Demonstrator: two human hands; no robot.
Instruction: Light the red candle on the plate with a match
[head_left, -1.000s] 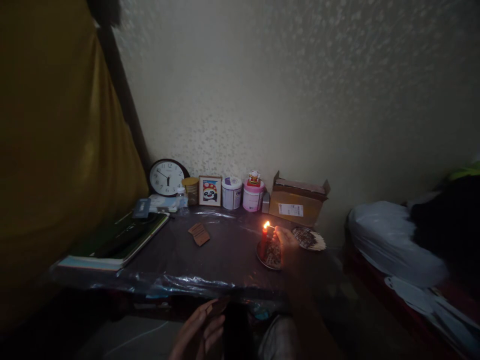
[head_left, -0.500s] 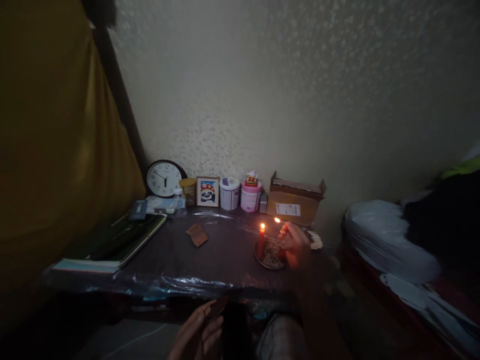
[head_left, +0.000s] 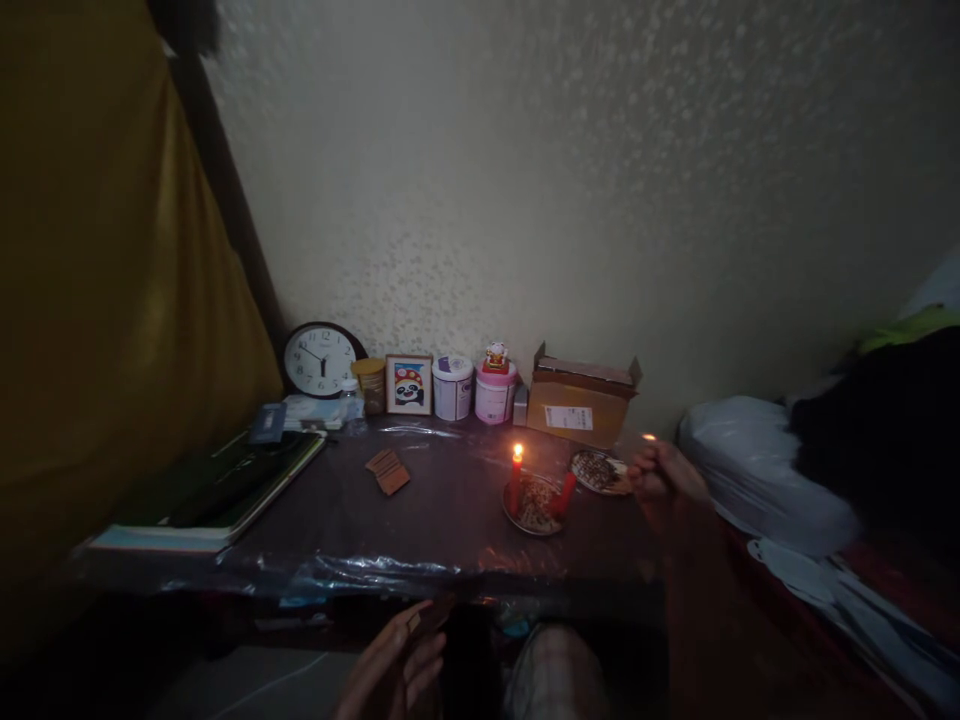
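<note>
My right hand (head_left: 666, 480) pinches a lit match (head_left: 649, 437), its small flame just above the fingers, right of the second dish. A burning red candle (head_left: 516, 487) stands upright in a metal plate (head_left: 508, 515) of pale grainy stuff. Leaning to the right in the same plate is a shorter red candle (head_left: 566, 492) with no flame. My left hand (head_left: 397, 665), low and in front of the table's edge, holds a small dark box that looks like a matchbox (head_left: 431, 618); part of it is lost in shadow.
Behind the plate lies a dish (head_left: 577, 474) with dark and pale bits. A cardboard box (head_left: 570, 418), tins (head_left: 453, 390), a framed panda picture (head_left: 409, 385) and a clock (head_left: 321, 360) line the wall. Notebooks (head_left: 217, 510) lie left, near a folded brown piece (head_left: 388, 472). Bags (head_left: 742, 450) are piled right.
My right hand has moved right, away from the plate, with the match still burning. The shorter candle and the dish behind now show. My left hand stays about where it was.
</note>
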